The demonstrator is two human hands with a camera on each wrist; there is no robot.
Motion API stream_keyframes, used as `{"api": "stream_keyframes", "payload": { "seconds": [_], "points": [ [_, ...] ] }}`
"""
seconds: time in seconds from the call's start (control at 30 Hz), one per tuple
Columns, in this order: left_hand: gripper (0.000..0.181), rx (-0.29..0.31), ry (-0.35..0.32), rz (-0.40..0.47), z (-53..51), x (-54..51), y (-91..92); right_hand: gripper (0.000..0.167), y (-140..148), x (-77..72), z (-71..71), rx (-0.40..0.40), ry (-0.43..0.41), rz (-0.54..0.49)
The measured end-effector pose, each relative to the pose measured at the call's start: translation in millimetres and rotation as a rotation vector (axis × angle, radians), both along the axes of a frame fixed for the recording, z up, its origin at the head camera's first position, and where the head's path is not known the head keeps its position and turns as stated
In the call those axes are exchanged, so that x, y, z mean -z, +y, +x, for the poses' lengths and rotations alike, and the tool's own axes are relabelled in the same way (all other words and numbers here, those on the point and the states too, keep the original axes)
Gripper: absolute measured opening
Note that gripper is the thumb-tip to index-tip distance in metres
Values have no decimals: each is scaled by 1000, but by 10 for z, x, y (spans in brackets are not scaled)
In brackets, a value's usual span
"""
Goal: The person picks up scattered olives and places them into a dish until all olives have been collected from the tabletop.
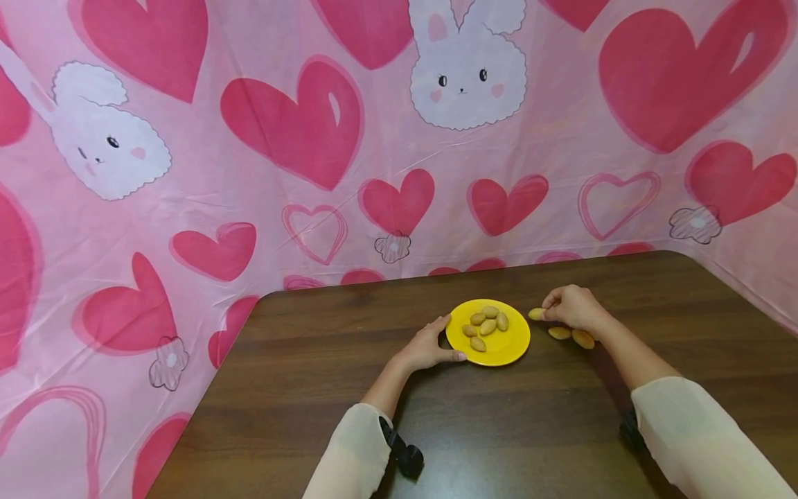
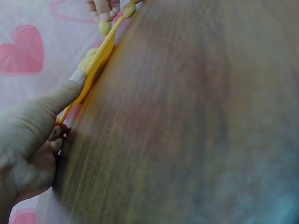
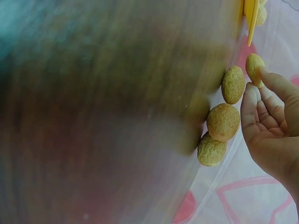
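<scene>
A yellow plate on the table bears several oval, wrinkled tan pieces. My left hand grips its left edge, thumb at the near side, fingers farther round. Just right of the plate, my right hand pinches one similar piece between thumb and fingers, apart from the rim. Beside that hand lie more loose pieces; the right wrist view shows three of them, a middle one among them.
The brown wooden table has its far edge beyond the plate. Behind it hangs a pink cloth with hearts and rabbit faces. A black strap with a small device sits at the left wrist.
</scene>
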State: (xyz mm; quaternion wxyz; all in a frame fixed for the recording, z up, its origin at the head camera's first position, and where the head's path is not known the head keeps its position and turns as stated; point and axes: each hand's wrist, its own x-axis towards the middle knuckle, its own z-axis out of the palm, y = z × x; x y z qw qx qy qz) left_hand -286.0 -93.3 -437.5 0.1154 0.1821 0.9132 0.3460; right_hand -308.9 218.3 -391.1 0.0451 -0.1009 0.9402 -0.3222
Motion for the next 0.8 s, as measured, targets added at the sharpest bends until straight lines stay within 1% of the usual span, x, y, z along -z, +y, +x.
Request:
{"api": "stream_keyframes", "payload": {
  "seconds": [0.13,0.37,0.63,0.8],
  "points": [
    [89,0,-2,2,2,-1,-4,18,-20,-11,2,-7,4,5],
    [89,-4,-7,1,6,-1,-10,17,-72,-32,6,-30,48,27],
    [89,-3,-10,-3,9,-10,-2,17,-117,-70,22,-47,82,9],
    [89,-4,-14,-7,10,-22,2,16,-155,-97,33,-59,77,0]
  ]
}}
